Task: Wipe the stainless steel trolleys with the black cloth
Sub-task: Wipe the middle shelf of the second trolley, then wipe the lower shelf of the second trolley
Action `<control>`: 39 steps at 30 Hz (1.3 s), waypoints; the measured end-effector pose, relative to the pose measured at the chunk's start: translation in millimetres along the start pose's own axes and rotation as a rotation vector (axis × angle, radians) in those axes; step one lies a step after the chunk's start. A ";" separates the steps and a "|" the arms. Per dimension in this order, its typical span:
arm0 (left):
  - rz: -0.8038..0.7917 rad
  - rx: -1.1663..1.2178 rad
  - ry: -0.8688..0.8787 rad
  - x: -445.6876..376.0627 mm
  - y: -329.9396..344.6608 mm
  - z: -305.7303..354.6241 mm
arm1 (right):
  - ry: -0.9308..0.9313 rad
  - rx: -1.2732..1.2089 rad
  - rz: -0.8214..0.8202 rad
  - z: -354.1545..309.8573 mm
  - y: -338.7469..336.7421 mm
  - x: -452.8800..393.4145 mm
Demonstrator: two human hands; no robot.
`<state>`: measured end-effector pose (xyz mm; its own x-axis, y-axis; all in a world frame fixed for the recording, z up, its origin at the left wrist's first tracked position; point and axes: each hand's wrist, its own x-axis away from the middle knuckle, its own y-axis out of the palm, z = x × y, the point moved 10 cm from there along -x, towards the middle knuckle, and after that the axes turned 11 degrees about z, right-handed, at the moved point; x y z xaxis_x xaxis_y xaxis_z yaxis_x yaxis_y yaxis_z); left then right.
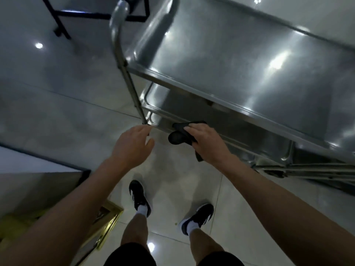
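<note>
1. Stainless steel trolley (240,60) is filling the upper right of the head view — its top shelf is catching bright ceiling reflections, and a lower shelf (184,106) is showing beneath it.
2. Right hand (206,143) is gripping the black cloth (177,136) and pressing it against the front rim of the lower shelf, fingers curled over the fabric.
3. Left hand (132,144) is reaching toward the foot of the trolley's corner post (132,87), fingers relaxed and spread, holding nothing.
4. Black shoes (139,196) with white socks are standing on the glossy tiled floor (57,104) — a gold-coloured frame (107,225) is lying at the lower left.
</note>
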<state>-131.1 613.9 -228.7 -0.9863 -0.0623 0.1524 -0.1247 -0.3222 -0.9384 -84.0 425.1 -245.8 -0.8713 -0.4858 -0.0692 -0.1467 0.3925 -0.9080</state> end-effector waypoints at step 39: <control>0.204 -0.176 -0.260 -196.5 -336.4 -281.2 | -0.360 0.005 0.066 -302.6 -71.1 -441.8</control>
<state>74.4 1000.2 -30.1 -0.9352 -0.3540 0.0097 0.0322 -0.1124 -0.9931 169.7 848.1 -25.6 -0.6577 -0.7041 -0.2679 -0.0925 0.4284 -0.8988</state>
